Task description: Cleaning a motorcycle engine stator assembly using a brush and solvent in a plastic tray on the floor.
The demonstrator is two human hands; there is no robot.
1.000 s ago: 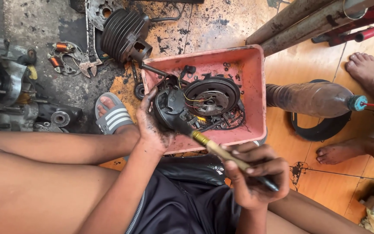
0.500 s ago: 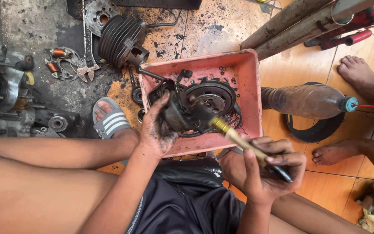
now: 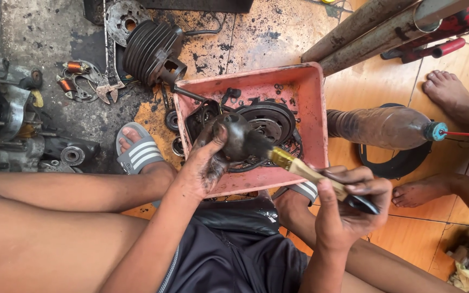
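My left hand (image 3: pixel 204 165), black with grease, grips a dark rounded metal engine part (image 3: pixel 235 135) over the near side of a red plastic tray (image 3: pixel 315 111). My right hand (image 3: pixel 348 209) holds a paintbrush (image 3: pixel 299 169) by its pale handle, and the bristles rest against that part. Inside the tray lie a round flywheel-like disc (image 3: pixel 270 120), black cables and small bits in dirty liquid.
A finned engine cylinder (image 3: pixel 150 51), a wrench (image 3: pixel 107 81), copper coils (image 3: pixel 74 68) and an engine casing (image 3: pixel 6 125) lie on the greasy floor at left. A brown plastic bottle (image 3: pixel 384 127) lies right of the tray. Another person's bare feet (image 3: pixel 454 95) are at right. Metal pipes (image 3: pixel 375 24) cross the top right.
The view has shifted slightly. My left hand has turned the engine part, and my right hand has moved the brush along it, further right and nearer me.
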